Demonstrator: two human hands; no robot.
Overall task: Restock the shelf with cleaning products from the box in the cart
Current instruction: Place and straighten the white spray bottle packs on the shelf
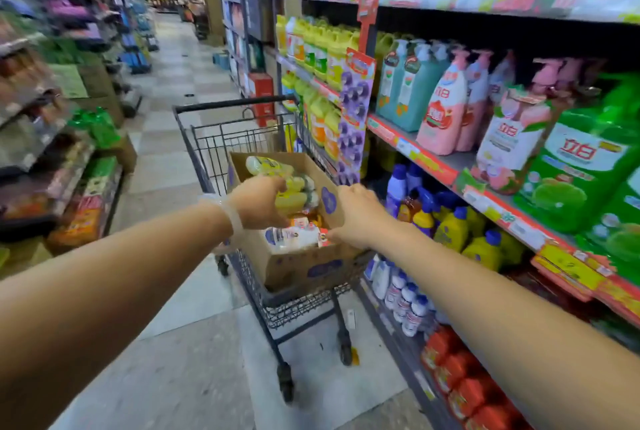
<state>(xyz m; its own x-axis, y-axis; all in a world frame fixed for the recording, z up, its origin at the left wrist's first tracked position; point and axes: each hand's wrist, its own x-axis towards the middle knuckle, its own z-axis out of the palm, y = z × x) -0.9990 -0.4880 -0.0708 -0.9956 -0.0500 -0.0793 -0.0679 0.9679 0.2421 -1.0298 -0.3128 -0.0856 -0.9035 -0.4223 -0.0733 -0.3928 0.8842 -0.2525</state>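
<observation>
A brown cardboard box [301, 268] sits in a dark wire shopping cart [207, 138] in the aisle. Inside lie yellow bottles [266, 166], a white bottle [294, 239] and small orange items. My left hand [258, 202] reaches into the box and grips a yellow bottle [294, 202]. My right hand [360, 214] reaches in over the box's right wall, its fingertips at the white bottle's red end; the fingers are hidden. The shelf [426, 161] on the right holds cleaning products.
The right shelving carries pink and teal pump bottles [443, 110], green refill bags [581, 166], yellow and blue bottles [453, 228] lower down, white bottles [405, 301] and red packs [464, 381] at the bottom. More shelves line the left side. The tiled aisle floor [173, 83] runs ahead.
</observation>
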